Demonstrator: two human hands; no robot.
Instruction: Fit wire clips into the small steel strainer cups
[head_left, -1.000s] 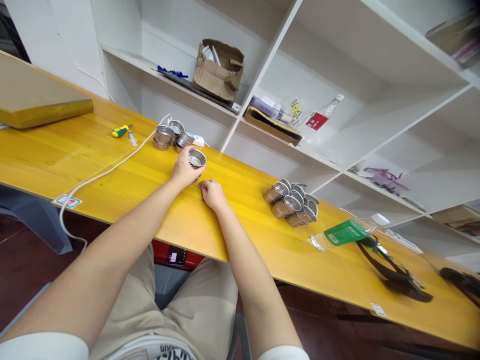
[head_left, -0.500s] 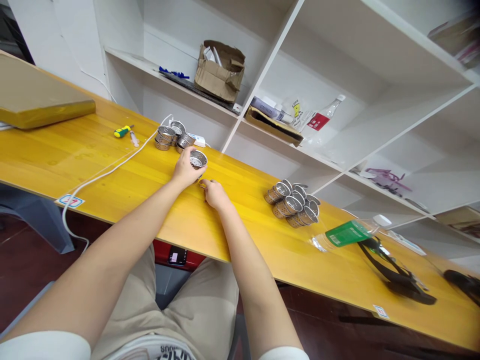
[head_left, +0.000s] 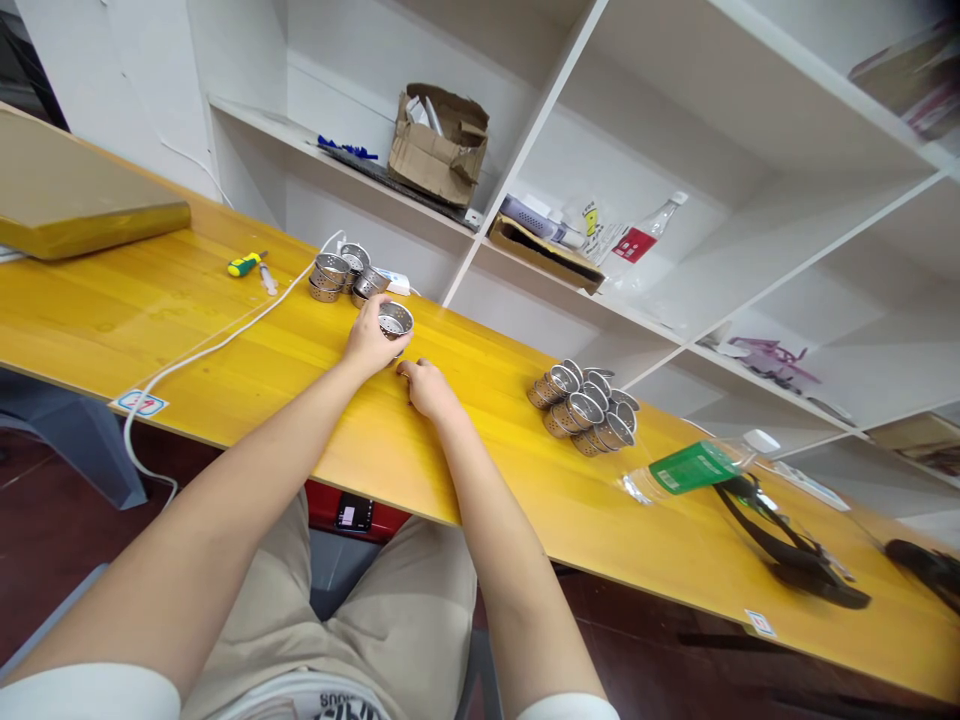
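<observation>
A perforated steel cup (head_left: 396,318) stands mouth-up and slightly tilted at the far end of the person's reach, over the yellow wooden table (head_left: 540,490); whether its base touches the tabletop is hidden. The left hand (head_left: 367,340) is clamped around the cup's side, one digit at the far rim and another across the near wall. Just nearer the body, the right hand (head_left: 426,387) is curled low over the wood with its fingertips bunched towards the cup — they may pinch something tiny, but I cannot tell.

The step in hand seems to be steadying the cup while the right fingers do fine work beside it; that would call for a firm left grip and small, precise fingertip movement. Both forearms reach forward and converge, the left the more slanted of the two.

Beyond the left hand sits a small cluster of perforated cups (head_left: 349,272), with a green-and-yellow screwdriver (head_left: 244,264) farther left. A larger group of stacked cups (head_left: 581,412) stands well to the right — then a green-labelled plastic bottle (head_left: 694,467) lying on its side.
</observation>
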